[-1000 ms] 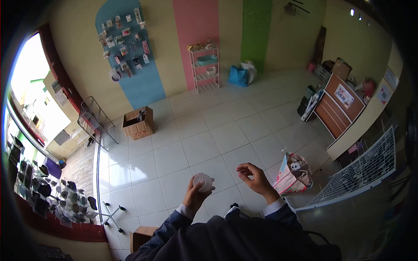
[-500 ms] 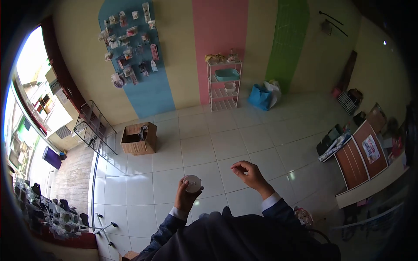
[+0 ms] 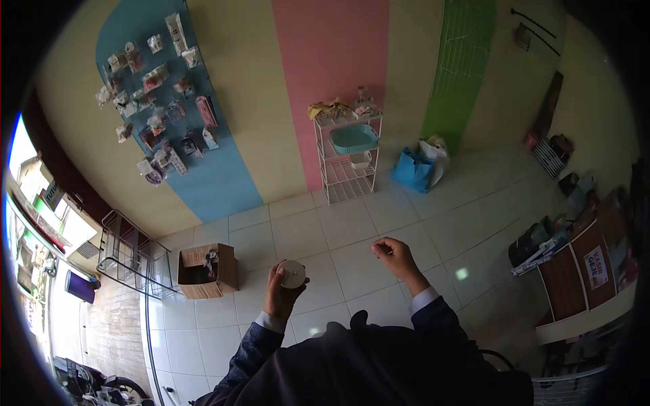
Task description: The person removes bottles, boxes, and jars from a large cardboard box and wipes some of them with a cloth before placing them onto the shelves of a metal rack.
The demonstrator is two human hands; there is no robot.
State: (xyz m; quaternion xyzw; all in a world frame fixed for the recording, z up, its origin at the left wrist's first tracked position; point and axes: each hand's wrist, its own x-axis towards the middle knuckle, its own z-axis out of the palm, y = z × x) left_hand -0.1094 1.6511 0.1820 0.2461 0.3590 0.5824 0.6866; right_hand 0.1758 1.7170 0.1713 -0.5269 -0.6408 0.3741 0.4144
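My left hand (image 3: pixel 279 295) is wrapped round a small round whitish object (image 3: pixel 292 274), holding its flat face upward. To the right, my right hand (image 3: pixel 398 260) is held in the air with thumb and fingertips pressed together; whatever is between them, if anything, is too small to make out. The two hands are apart, both above the tiled floor (image 3: pixel 345 271).
An open cardboard box (image 3: pixel 227 277) stands left, beside a metal rack (image 3: pixel 128 254). Ahead are a white shelf (image 3: pixel 349 191) with a teal basket (image 3: pixel 353 138) and a blue bag (image 3: pixel 412 170). A brown counter (image 3: pixel 575 277) is at right.
The view has shifted, bringing the shelf and box nearer. My left hand still holds the round object. The fingers of my right hand have drawn closer together.
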